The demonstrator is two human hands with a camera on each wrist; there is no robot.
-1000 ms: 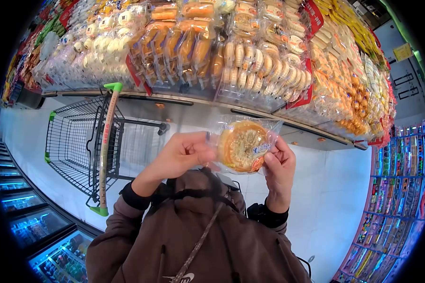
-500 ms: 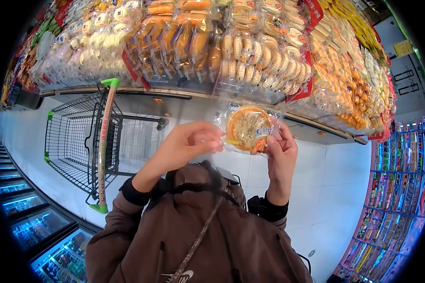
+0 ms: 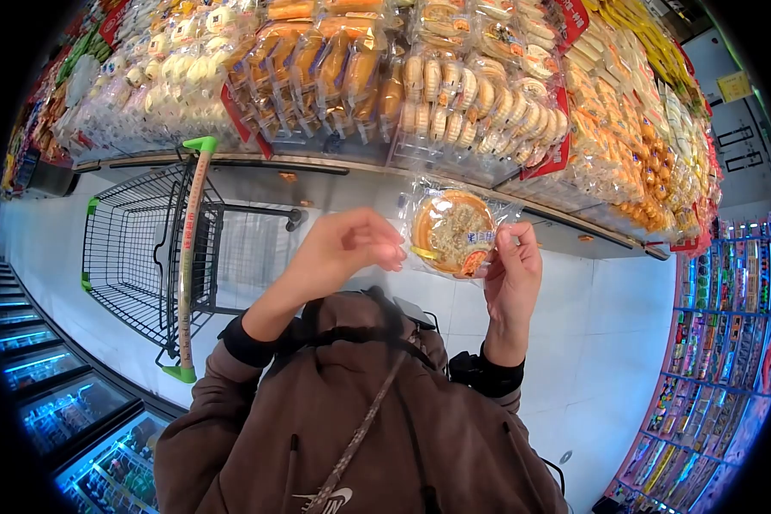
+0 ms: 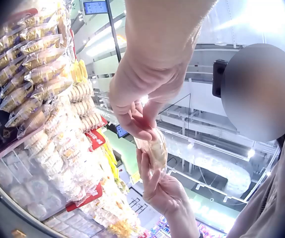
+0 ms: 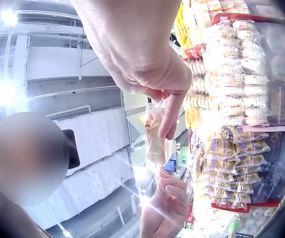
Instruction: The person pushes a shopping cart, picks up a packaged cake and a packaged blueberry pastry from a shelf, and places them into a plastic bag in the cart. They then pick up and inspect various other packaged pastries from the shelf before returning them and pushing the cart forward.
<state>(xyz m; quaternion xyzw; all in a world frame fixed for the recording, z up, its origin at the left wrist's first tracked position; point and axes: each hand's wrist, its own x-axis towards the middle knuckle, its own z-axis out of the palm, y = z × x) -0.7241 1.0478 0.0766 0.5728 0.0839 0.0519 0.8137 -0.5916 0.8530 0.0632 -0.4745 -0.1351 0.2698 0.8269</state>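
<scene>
Clear plastic encloses the bun [image 3: 456, 224], held at the near side of the stocked shelf [image 3: 364, 190], right of the cart [image 3: 189, 257]. The right hand [image 3: 516, 267] pinches its right edge; the left hand [image 3: 343, 248] is at its left edge, its grip impossible to tell.

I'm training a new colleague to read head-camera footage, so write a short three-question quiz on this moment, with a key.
1. What shape is the wrapped pastry held by the right hand?
A) square
B) round
C) triangular

2. Fill in the colour: on the shopping cart, the handle has ____ ends.

3. True or false: in the head view, the shopping cart stands to the right of the wrapped pastry.

Key:
1. B
2. green
3. False; it stands to the left.
</scene>
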